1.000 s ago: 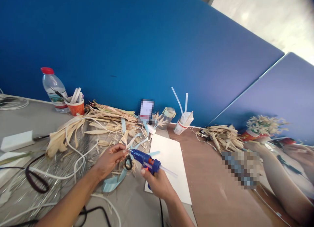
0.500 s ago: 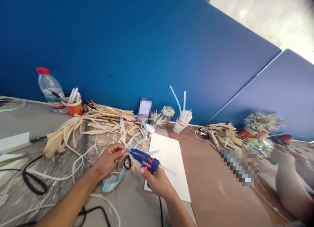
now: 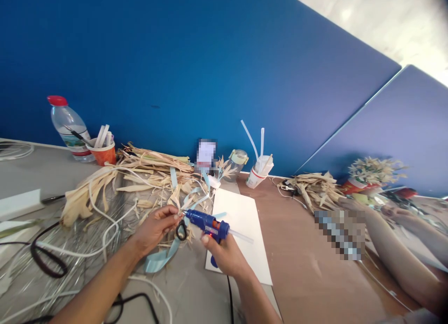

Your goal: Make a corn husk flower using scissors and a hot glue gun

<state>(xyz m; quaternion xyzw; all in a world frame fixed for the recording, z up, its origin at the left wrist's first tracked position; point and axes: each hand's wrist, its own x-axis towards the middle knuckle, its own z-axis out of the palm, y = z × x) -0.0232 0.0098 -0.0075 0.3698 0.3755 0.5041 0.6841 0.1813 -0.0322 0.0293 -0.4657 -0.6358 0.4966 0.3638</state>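
Note:
My right hand (image 3: 224, 254) is wrapped around a blue hot glue gun (image 3: 205, 222) with a clear glue stick (image 3: 242, 235) out of its back. A small red light glows on its side. The nozzle points left, at the fingertips of my left hand (image 3: 159, 226). That hand is closed in a pinch; what it holds is too small to make out, with pale dried husk (image 3: 176, 197) right behind it. Black-handled scissors (image 3: 181, 230) lie just below the nozzle, their blades hidden. Light blue ribbon (image 3: 161, 260) curls on the table below.
Dried corn husks (image 3: 154, 163) and wires (image 3: 75, 254) spread over the left side. A bottle (image 3: 70, 128), an orange cup (image 3: 105, 154), a white cup (image 3: 255, 178) and a jar (image 3: 238, 162) stand along the blue partition (image 3: 175, 72). White board (image 3: 241, 212) lies beneath the gun. Another person's arms (image 3: 395, 244) reach in at right.
The other person's arms have stretched farther across the table toward the husks on the right. My hands and the glue gun stay in nearly the same place; the view has shifted slightly.

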